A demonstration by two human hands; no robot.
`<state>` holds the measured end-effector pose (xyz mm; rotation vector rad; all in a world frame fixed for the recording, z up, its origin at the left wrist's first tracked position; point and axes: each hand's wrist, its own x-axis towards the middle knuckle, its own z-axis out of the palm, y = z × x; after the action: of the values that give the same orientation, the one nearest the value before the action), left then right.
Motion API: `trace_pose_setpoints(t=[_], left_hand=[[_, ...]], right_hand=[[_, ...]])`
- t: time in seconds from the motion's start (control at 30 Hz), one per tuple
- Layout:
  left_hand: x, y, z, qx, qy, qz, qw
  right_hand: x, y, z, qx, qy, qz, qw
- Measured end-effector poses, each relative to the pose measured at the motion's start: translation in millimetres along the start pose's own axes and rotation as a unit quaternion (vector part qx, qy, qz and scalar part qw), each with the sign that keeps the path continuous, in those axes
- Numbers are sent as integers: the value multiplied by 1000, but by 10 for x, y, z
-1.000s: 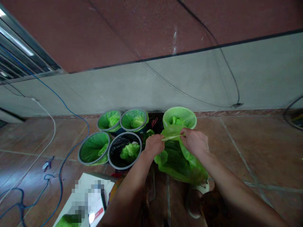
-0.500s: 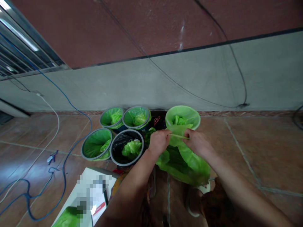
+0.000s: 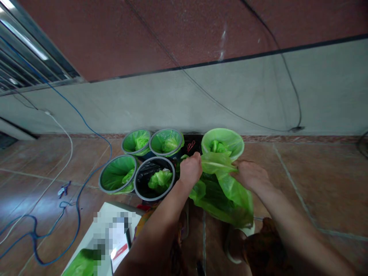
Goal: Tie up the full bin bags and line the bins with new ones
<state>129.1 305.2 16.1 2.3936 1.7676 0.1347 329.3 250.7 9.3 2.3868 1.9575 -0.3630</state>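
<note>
A thin green plastic bag [image 3: 227,195] hangs between my hands, its edge pulled taut. My left hand [image 3: 191,167] is closed on the left end of that edge. My right hand [image 3: 250,174] grips the right end. Just beyond the bag stands a bin with a pale green liner [image 3: 237,147] and a bunched green bag inside. Left of my left hand is a grey-rimmed bin with a black liner [image 3: 143,176], holding a crumpled green bag [image 3: 161,180]. What the hanging bag covers beneath it is mostly hidden.
Three more grey-rimmed bins with green liners, one a front-left bin [image 3: 115,174], stand at the left. Red-handled scissors [image 3: 191,145] lie on something black near the wall. A white surface [image 3: 86,230] is at lower left. A blue cable [image 3: 79,207] loops across the tiled floor.
My hands have moved apart, the right one further right. The bag's edge between them is stretched wider.
</note>
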Motion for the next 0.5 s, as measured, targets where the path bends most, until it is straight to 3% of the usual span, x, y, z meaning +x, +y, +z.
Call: trace_pose_setpoints(t=[0.13,0.2,0.27,0.37,0.5], left_hand=[[-68,117,49,-14,-7,62,998],[-95,157,65,-34,-4,91,995],[-99,156,72,-49,0,95,994],[-58,61,77,-37,-5,58,998],[28,-187,91,10,-33,-9,999]], right_hand=[[-1,-202,30,46,95,-122,987],[8,-304,52,92,108,-177,974],[18,-349,65,131,119,-192,965],[34,-267,40,168,182,-148,957],[59,63,-89,127,226,-3,966]])
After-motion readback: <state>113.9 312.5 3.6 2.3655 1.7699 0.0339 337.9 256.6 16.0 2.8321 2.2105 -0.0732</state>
